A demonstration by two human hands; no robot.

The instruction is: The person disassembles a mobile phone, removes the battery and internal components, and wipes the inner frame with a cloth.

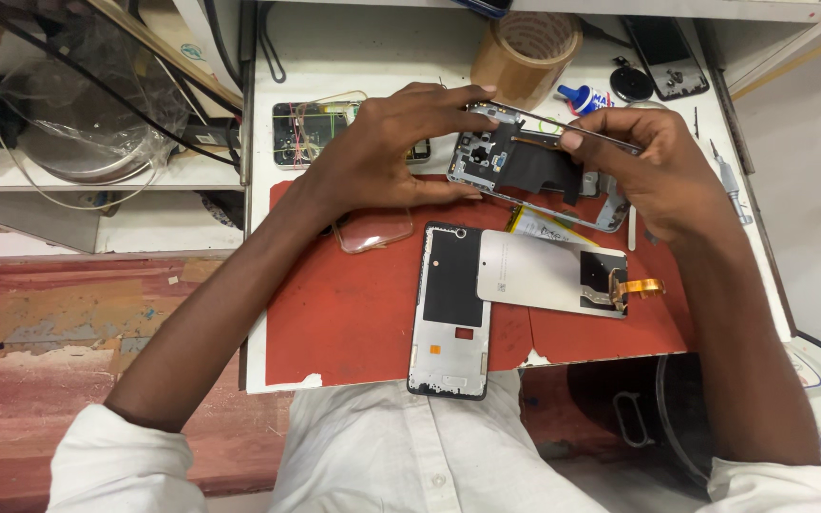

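A white counter [277,313] carries a red work mat [353,313], which keeps the loose parts together on one surface. On the mat lie a phone back frame [450,313], inner side up, and just right of it a detached display panel [548,274] with its orange flex cable [640,286] sticking out, both laid flat near the person's body. A clear phone case [375,230] sits under the left wrist. At the far edge stand a roll of brown tape [526,52] and a small glue bottle [586,98].

The opened phone body [525,169] is tilted up off the mat at its far edge, probably so its camera end faces the eyes. The left hand [387,152] arches over it, thumb pressed along the near edge and fingertips curled on the top corner, steadying it. The right hand [653,166] comes from the right, thumb and fingers pinching thin tweezers [563,125] whose tip reaches into the phone's upper part.
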